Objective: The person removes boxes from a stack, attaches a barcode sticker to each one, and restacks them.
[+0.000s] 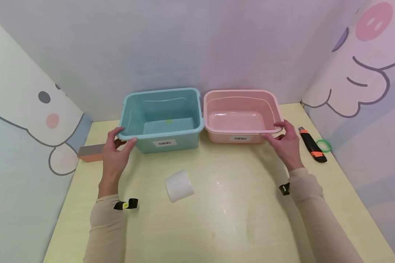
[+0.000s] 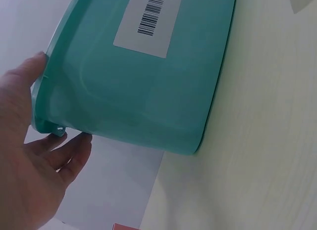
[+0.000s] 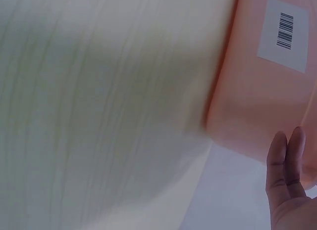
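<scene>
A teal plastic tub (image 1: 167, 140) stands on the table against the back wall. My left hand (image 1: 114, 157) grips its front-left corner, thumb at the front rim and fingers round the left side. In the left wrist view, the fingertips (image 2: 81, 138) lie against the tub's end, below the rim. Beside it on the right is a pink plastic tub (image 1: 222, 137). My right hand (image 1: 287, 148) holds that one by its front-right corner, the thumb under the front rim and a finger over the right rim. Both tubs carry a white barcode label on the front.
A white curved piece like a short roll (image 1: 179, 185) lies mid-table in front of the tubs. On the right are an orange-and-black utility knife (image 1: 311, 143) and a green ring (image 1: 329, 147). A grey-and-orange block (image 1: 90, 152) sits by the left wall.
</scene>
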Action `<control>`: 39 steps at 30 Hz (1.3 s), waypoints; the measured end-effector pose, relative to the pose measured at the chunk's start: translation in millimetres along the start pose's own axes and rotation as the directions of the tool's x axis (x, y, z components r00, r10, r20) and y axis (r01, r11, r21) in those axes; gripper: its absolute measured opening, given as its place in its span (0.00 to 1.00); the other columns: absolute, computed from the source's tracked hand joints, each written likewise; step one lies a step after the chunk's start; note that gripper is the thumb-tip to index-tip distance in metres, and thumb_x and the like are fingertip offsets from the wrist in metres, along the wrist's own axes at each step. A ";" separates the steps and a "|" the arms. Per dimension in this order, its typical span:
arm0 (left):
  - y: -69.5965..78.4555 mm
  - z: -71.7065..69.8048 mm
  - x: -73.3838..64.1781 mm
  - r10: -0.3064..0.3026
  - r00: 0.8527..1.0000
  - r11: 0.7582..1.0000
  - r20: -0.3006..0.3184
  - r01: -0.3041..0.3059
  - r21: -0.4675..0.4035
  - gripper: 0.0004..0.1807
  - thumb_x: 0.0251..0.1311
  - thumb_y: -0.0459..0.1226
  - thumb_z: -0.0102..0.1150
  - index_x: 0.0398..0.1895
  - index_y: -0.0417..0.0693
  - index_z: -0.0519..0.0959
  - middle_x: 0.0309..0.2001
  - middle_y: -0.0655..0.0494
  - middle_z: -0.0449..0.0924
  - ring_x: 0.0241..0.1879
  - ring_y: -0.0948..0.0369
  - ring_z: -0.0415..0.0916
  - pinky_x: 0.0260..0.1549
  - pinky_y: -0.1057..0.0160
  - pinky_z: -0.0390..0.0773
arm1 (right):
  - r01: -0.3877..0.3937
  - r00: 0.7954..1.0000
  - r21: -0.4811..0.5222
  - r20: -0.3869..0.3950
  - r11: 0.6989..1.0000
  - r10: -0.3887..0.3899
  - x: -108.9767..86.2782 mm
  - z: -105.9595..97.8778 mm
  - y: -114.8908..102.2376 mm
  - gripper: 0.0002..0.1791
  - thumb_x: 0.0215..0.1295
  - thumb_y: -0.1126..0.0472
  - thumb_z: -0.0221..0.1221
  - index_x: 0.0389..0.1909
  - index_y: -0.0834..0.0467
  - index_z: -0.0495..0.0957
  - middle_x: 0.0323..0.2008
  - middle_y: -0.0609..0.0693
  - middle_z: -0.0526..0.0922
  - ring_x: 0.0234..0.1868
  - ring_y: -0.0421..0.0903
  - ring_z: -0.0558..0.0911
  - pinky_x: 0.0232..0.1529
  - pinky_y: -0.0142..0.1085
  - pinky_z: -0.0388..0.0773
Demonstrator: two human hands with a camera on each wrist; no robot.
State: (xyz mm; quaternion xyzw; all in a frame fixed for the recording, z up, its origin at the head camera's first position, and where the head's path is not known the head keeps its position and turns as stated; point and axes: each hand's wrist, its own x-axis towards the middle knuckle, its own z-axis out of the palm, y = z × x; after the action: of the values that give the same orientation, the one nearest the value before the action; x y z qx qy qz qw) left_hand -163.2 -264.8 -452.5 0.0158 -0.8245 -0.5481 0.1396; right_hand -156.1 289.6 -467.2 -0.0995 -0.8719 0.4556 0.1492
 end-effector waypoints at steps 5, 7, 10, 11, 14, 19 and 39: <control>-0.6 0.3 0.5 0.000 1.000 0.999 -0.001 0.000 -0.053 0.35 0.69 0.45 0.69 0.76 0.59 0.66 0.74 0.55 0.68 0.62 0.54 0.75 0.47 0.75 0.79 | 0.016 1.000 0.019 0.002 1.000 -0.016 2.3 -1.4 -0.8 0.31 0.62 0.47 0.76 0.53 0.61 0.72 0.62 0.55 0.73 0.27 0.37 0.77 0.26 0.27 0.74; -0.9 0.4 0.7 0.000 1.000 0.999 -0.001 0.000 -0.048 0.35 0.69 0.45 0.69 0.76 0.60 0.66 0.75 0.56 0.68 0.63 0.53 0.75 0.48 0.74 0.79 | 0.020 1.000 0.023 -0.004 1.000 -0.020 2.5 -2.4 -1.2 0.29 0.61 0.49 0.77 0.50 0.60 0.73 0.55 0.52 0.74 0.27 0.36 0.77 0.26 0.27 0.74; -1.4 0.4 0.4 -0.008 1.000 0.999 -0.003 0.007 -0.047 0.35 0.69 0.45 0.69 0.76 0.62 0.65 0.75 0.56 0.67 0.64 0.52 0.75 0.49 0.74 0.79 | 0.019 1.000 0.031 -0.010 0.999 -0.019 2.2 -2.7 -1.6 0.28 0.59 0.50 0.79 0.46 0.60 0.74 0.47 0.49 0.74 0.28 0.36 0.77 0.26 0.27 0.73; -1.6 0.3 0.1 -0.010 1.000 0.999 -0.006 0.010 -0.048 0.35 0.69 0.45 0.69 0.76 0.62 0.65 0.75 0.57 0.67 0.65 0.52 0.75 0.49 0.73 0.79 | 0.020 1.000 0.035 -0.012 0.999 -0.019 1.8 -2.2 -1.5 0.28 0.58 0.49 0.79 0.45 0.60 0.74 0.45 0.49 0.74 0.28 0.37 0.77 0.26 0.27 0.73; -2.3 0.5 -0.9 -0.012 1.000 0.998 -0.014 0.011 -0.058 0.35 0.70 0.45 0.69 0.76 0.62 0.65 0.75 0.57 0.68 0.64 0.52 0.75 0.50 0.73 0.79 | 0.035 0.999 0.025 -0.031 0.999 -0.034 0.6 -0.1 -0.5 0.28 0.56 0.49 0.80 0.43 0.61 0.75 0.43 0.48 0.74 0.30 0.39 0.77 0.27 0.27 0.73; -3.4 2.5 -0.8 0.008 1.000 0.997 -0.009 -0.009 -0.075 0.34 0.70 0.44 0.68 0.76 0.60 0.65 0.74 0.55 0.68 0.63 0.55 0.76 0.50 0.74 0.79 | 0.089 0.990 0.009 -0.111 0.996 -0.087 -2.4 2.2 2.1 0.27 0.54 0.53 0.81 0.41 0.63 0.76 0.42 0.49 0.75 0.28 0.39 0.74 0.25 0.25 0.69; -10.5 3.1 2.3 0.033 0.999 0.995 -0.021 -0.034 -0.099 0.35 0.70 0.42 0.69 0.76 0.60 0.64 0.73 0.55 0.68 0.61 0.59 0.75 0.51 0.73 0.78 | 0.166 0.942 0.001 -0.295 0.986 -0.158 0.3 -11.1 -18.8 0.25 0.49 0.59 0.83 0.38 0.67 0.80 0.40 0.42 0.76 0.29 0.38 0.74 0.29 0.23 0.69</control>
State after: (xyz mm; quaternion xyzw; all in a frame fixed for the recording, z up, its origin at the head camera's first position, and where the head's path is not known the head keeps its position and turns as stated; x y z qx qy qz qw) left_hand -167.5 -266.6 -462.7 0.0003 -0.7950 -0.5858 0.1574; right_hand -153.2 287.5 -445.7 -0.0921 -0.8392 0.4332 0.3155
